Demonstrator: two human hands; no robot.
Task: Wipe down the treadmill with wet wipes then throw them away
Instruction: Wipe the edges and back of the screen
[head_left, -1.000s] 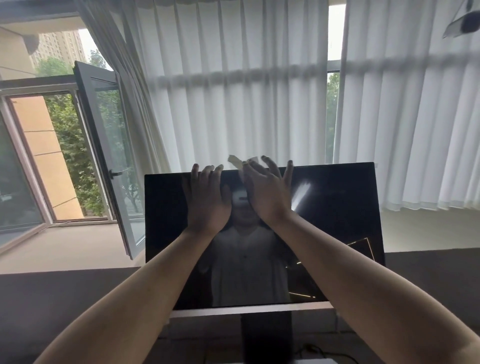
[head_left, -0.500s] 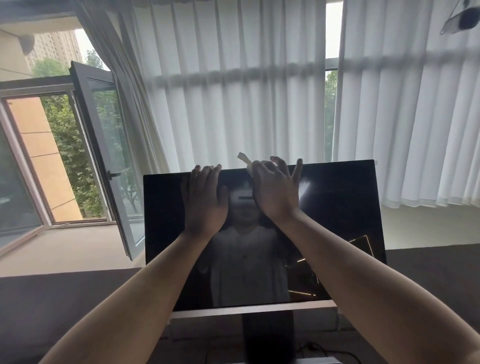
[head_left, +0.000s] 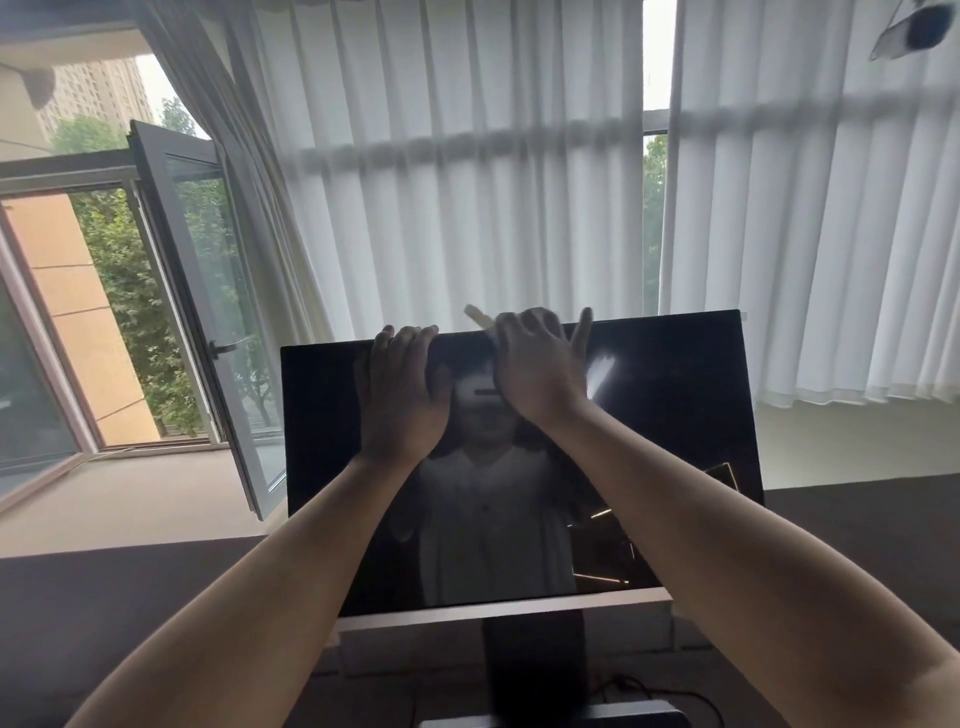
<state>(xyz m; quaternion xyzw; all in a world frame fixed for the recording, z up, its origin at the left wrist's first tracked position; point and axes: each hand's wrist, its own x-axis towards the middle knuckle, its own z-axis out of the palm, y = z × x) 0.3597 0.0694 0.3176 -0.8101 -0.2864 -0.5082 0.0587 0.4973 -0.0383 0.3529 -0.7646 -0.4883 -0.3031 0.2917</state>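
Daylight fills a room where an open window (head_left: 197, 312) at far left shows trees, and sheer white curtains (head_left: 467, 182) hang across the rest of the glass. In front stands the treadmill screen (head_left: 675, 415), a glossy black panel on a post, dark and reflecting the person. The left hand (head_left: 402, 395) lies on the panel with its fingertips hooked over the top edge, apparently steadying it. Close beside it, but apart, a pale wet wipe (head_left: 478, 316) pokes up above that edge, clamped there by the right hand (head_left: 537, 374), two fingers splayed. Wiping seems underway at the screen's top. The belt and rails are out of view, no bin shows, and disposal is not yet done.
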